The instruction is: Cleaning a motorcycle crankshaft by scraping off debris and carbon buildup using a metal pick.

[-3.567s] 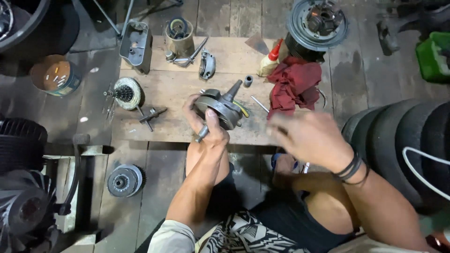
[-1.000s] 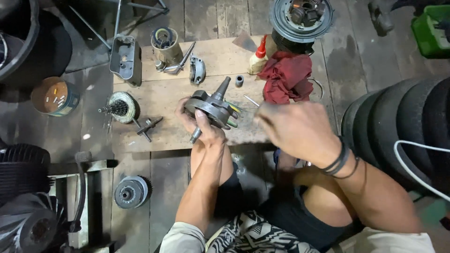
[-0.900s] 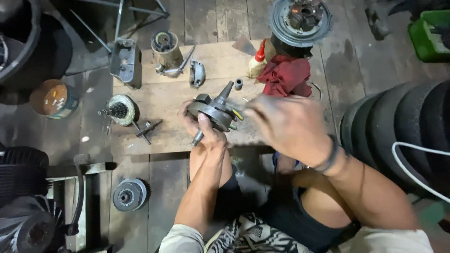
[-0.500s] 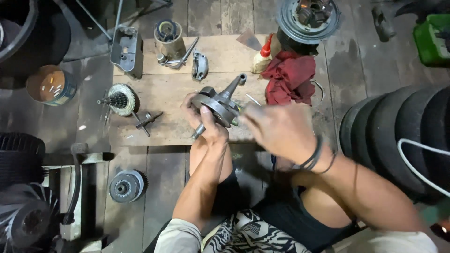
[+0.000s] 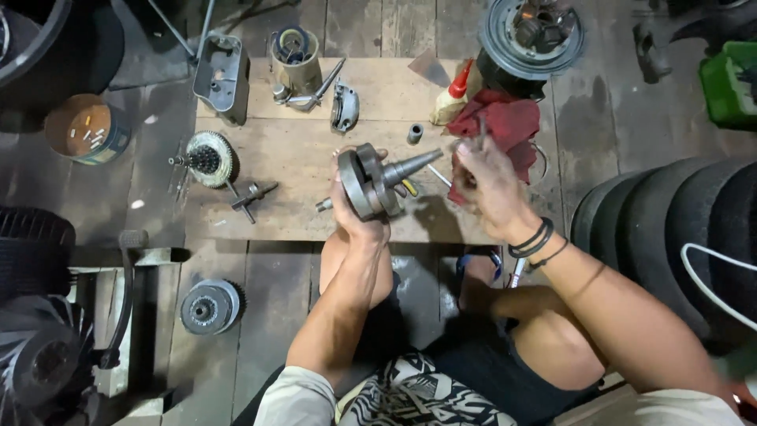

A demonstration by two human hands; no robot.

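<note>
Dark wooden floorboards are carrying a pale plywood board (image 5: 315, 221) that is serving as the work surface, with the person sitting behind it, knees drawn up. Their left hand (image 5: 356, 211) is wrapping closed around a crankshaft assembly (image 5: 371, 180), holding it tilted above the board so its tapered shaft end is pointing up and to the right. Half a second ago the right hand was lying close against the crankshaft; now the right hand (image 5: 485, 185) is lifting clear to the right, fingers pressed together on a thin metal tool or pin whose tip is showing above the knuckles, too blurred to identify. That separation suggests whatever the right hand was doing at the crank is pausing, and the piece is resting on the left grip alone.

Around it, a toothed clutch gear (image 5: 206, 158) is lying to the left, a small metal sleeve (image 5: 415, 132) just behind the shaft tip, and a red rag (image 5: 505, 126) beside a glue bottle (image 5: 453, 93). Stacked tyres (image 5: 670, 229) are standing at the right.
</note>
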